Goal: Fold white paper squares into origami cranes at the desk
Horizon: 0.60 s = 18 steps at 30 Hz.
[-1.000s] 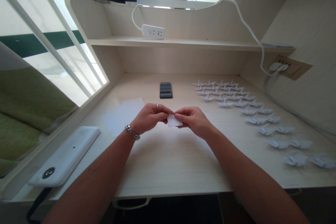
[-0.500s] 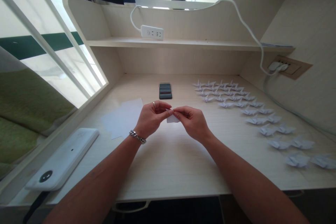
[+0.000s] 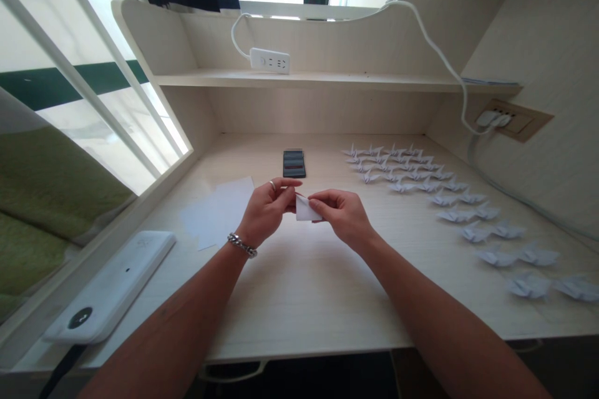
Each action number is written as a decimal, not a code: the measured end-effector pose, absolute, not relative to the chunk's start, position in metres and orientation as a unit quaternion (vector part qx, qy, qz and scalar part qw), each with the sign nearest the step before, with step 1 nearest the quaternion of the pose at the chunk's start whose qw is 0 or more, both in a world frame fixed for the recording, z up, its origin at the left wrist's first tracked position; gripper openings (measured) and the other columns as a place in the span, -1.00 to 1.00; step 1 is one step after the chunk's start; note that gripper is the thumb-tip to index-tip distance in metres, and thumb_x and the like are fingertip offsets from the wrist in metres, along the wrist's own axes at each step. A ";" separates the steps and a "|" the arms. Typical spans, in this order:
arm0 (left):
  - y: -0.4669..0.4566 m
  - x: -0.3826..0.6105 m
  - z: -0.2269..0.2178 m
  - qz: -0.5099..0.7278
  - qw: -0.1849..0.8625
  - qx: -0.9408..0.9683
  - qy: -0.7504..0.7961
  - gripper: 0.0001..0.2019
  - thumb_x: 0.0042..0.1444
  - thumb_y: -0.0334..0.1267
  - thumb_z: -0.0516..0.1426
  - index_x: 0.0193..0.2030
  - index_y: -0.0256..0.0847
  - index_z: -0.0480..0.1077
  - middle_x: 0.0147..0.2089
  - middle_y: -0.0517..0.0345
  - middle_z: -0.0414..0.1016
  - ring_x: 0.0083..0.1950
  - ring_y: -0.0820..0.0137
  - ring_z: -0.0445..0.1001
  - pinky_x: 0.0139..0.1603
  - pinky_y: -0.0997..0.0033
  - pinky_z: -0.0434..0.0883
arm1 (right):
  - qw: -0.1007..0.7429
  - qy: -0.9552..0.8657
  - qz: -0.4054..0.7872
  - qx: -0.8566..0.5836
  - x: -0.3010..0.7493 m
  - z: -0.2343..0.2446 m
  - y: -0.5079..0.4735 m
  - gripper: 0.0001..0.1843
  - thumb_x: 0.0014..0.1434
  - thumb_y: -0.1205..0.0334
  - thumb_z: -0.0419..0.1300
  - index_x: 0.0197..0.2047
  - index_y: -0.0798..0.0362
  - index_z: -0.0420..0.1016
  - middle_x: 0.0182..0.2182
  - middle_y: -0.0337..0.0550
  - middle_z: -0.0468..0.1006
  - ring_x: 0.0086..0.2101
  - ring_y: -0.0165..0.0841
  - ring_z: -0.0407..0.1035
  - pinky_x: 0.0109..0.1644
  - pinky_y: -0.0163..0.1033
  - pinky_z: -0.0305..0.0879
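Note:
A small folded piece of white paper (image 3: 306, 209) is held just above the pale wooden desk (image 3: 304, 287), in the middle of the view. My left hand (image 3: 266, 209), with a ring and a chain bracelet, pinches its left edge with curled fingers. From the right, my right hand (image 3: 341, 215) pinches the same paper, fingertips meeting at its top. Both forearms reach in from the bottom of the view.
Several folded white paper cranes (image 3: 444, 199) lie in rows on the right of the desk. Loose white sheets (image 3: 219, 209) rest left of my hands. A dark phone (image 3: 294, 163) lies behind them, a white device (image 3: 110, 287) at the left edge, a power strip (image 3: 269, 60) on the shelf.
Both hands rose slightly off the desk with the paper. The fold turned, so a pointed white flap now shows between the fingers.

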<state>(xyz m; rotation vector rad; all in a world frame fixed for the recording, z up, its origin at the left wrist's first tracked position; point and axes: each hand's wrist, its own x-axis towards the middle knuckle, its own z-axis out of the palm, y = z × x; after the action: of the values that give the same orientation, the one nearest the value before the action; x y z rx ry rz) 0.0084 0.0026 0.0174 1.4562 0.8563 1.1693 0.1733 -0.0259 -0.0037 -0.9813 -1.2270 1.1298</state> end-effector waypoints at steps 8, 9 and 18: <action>0.003 0.007 0.015 0.458 0.486 0.635 0.387 -0.67 -0.12 -0.18 0.35 -0.23 -0.32 0.49 -0.41 0.08 0.58 -0.38 0.38 0.54 -0.34 0.41 0.48 | 0.541 -0.484 0.538 -0.429 0.173 0.000 -0.026 -0.68 -0.13 0.07 0.41 -0.35 0.12 0.61 -0.43 -0.14 0.60 -0.38 -0.31 0.49 -0.34 -0.17 0.51; 0.003 0.007 0.015 0.457 0.489 0.632 0.391 -0.67 -0.12 -0.18 0.36 -0.23 -0.32 0.49 -0.41 0.07 0.59 -0.39 0.37 0.54 -0.34 0.40 0.49 | 0.537 -0.479 0.543 -0.433 0.173 0.001 -0.027 -0.68 -0.15 0.07 0.42 -0.36 0.12 0.61 -0.44 -0.15 0.59 -0.38 -0.30 0.49 -0.34 -0.17 0.51; 0.000 0.009 0.020 0.452 0.508 0.608 0.410 -0.66 -0.17 -0.19 0.38 -0.28 -0.35 0.50 -0.41 0.06 0.59 -0.40 0.38 0.54 -0.37 0.39 0.51 | 0.526 -0.474 0.561 -0.428 0.174 0.003 -0.027 -0.64 -0.17 0.05 0.43 -0.36 0.14 0.59 -0.45 -0.15 0.59 -0.41 -0.32 0.49 -0.35 -0.18 0.51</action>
<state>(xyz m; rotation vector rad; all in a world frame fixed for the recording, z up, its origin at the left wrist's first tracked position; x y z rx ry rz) 0.0093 0.0000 0.0201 1.4657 0.9878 1.0897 0.1739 -0.0267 0.0029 -1.0240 -1.1341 1.3423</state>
